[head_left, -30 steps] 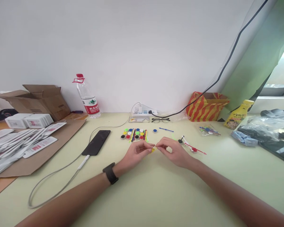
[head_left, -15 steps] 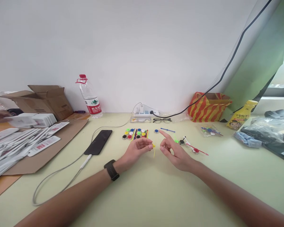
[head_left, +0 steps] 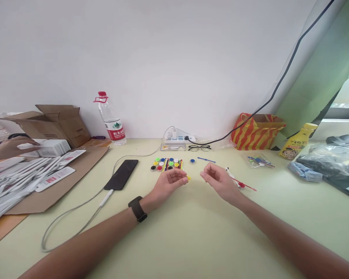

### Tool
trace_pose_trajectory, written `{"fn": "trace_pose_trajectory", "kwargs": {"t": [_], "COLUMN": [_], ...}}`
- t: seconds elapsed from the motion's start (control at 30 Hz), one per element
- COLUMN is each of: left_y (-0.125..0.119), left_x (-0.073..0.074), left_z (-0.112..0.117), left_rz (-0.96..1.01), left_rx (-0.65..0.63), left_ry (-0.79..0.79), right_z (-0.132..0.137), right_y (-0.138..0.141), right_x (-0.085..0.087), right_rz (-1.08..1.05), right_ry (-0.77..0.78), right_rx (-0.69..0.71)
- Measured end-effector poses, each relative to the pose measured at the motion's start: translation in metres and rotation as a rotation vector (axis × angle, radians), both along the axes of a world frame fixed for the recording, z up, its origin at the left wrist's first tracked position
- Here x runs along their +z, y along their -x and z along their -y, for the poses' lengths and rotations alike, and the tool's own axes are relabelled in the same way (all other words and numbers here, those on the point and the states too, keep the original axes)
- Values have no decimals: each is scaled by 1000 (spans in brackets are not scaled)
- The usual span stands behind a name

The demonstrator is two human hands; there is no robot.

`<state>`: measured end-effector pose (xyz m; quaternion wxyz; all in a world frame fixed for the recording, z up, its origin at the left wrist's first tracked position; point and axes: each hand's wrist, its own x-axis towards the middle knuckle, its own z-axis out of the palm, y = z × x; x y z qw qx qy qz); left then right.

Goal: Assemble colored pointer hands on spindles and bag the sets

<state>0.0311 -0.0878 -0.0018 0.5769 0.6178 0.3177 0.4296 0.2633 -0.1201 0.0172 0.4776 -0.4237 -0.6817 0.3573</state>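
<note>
My left hand (head_left: 170,181), with a black watch on its wrist, rests on the pale green table (head_left: 192,232) and pinches a small yellow plastic piece (head_left: 188,178) at its fingertips. My right hand (head_left: 218,181) hovers a short way to the right, its fingers loosely curled and nothing visible in them. Just beyond my hands lies a cluster of small coloured caps and sticks (head_left: 167,164). A blue cap (head_left: 192,161) and a blue stick (head_left: 206,159) lie apart behind it. A red stick with a cap (head_left: 242,185) lies right of my right hand.
A black phone (head_left: 121,174) on a grey cable lies at the left. Cardboard with white tags (head_left: 31,174), an open carton (head_left: 50,124) and another person's hand (head_left: 8,149) are far left. A water bottle (head_left: 110,120), power strip (head_left: 177,138), glasses (head_left: 199,147), striped bag (head_left: 256,131) and yellow bottle (head_left: 298,141) stand behind.
My hands met at the yellow piece, then parted. My right hand let go, pointed a finger, then curled and drew right. A person's hand reached onto the white boxes at far left.
</note>
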Motion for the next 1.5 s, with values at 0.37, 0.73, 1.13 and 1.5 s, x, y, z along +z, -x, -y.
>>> {"fn": "trace_pose_trajectory", "kwargs": {"t": [0.37,0.73,1.13,1.5], "left_y": [-1,-2,-2,-2], "left_x": [-2,-1,3,3], "left_z": [8,7,7,7], "left_rz": [-38,-27,-2,-22], "left_rx": [-135,-102,-47,-45], "left_ry": [-37,3,10,-16], "right_z": [6,8,16,9], "right_y": [10,5,7,12], "right_x": [-12,-14,-15,-12], "right_rz": [61,128,188,39], "right_ry": [-12,-253,-117,-37], "right_rx": [146,3,54,96]}}
